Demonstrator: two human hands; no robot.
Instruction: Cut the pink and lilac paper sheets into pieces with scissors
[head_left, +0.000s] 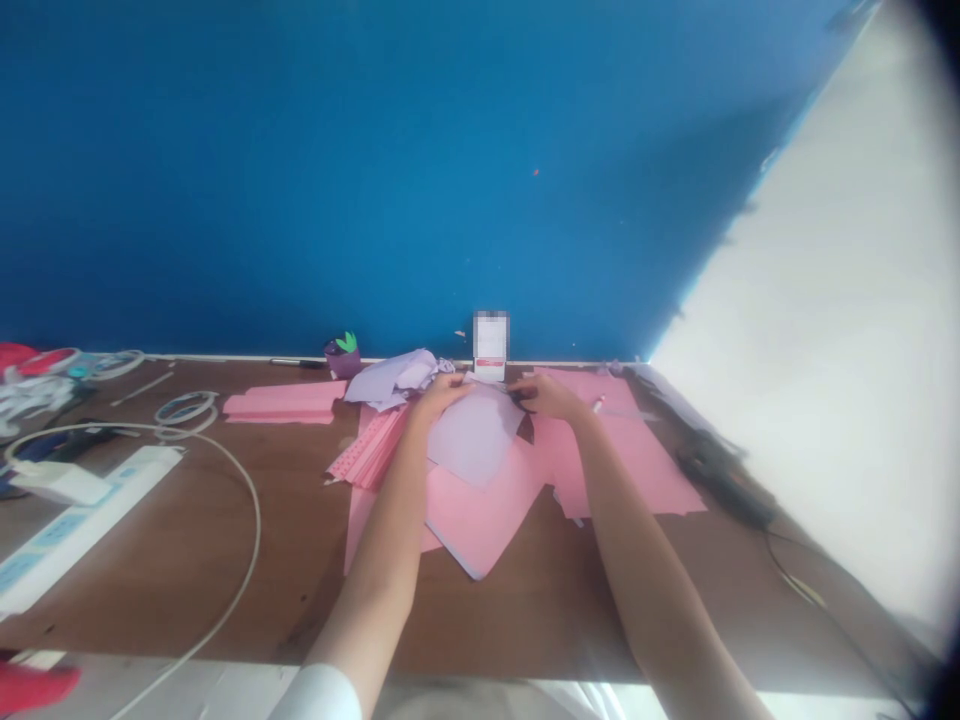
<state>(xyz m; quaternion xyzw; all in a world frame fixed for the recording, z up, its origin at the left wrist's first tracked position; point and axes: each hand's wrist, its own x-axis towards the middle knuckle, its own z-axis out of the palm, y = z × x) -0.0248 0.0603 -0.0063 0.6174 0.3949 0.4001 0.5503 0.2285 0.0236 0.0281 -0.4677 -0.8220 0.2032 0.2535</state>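
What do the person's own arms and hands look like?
The left hand and right hand are ungloved, with bare wrists. A pale sleeve shows on the left arm near the bottom edge; the right arm is bare as far as it shows.

No lettering is legible; the phone screen (491, 338) is too blurred to read.

Glare bleaches the white wall (840, 330) at three o'clock; dark vignetting rounds the corners at two and four; details blur softly.
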